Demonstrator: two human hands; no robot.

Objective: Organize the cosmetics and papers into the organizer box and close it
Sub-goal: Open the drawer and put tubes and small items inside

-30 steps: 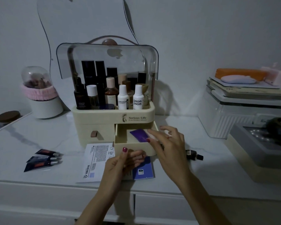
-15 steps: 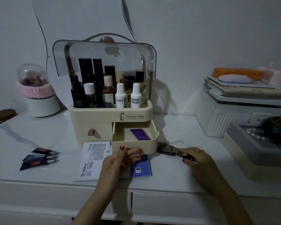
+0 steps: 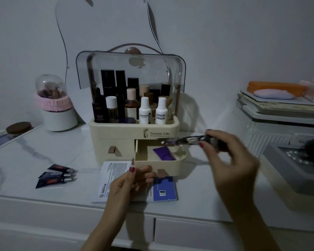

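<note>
I read this location as a home bedroom or dressing area, dimly lit. The evidence: a white marble-pattern vanity top (image 3: 34, 160) with drawer fronts below; a curved frameless mirror (image 3: 105, 29) against a plain wall; a cream cosmetics organizer (image 3: 116, 145) stocked with bottles; a domed brush holder (image 3: 53, 105) with a pink band; stacked storage bins (image 3: 279, 127) at right.

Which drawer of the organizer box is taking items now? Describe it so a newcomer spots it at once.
Find the cream organizer box at the middle of the white tabletop, with bottles standing under its raised clear lid. Two drawers sit along its base. The one in use is the right drawer, pulled out with a purple sachet lying inside, while its left neighbour is pushed in.
</note>
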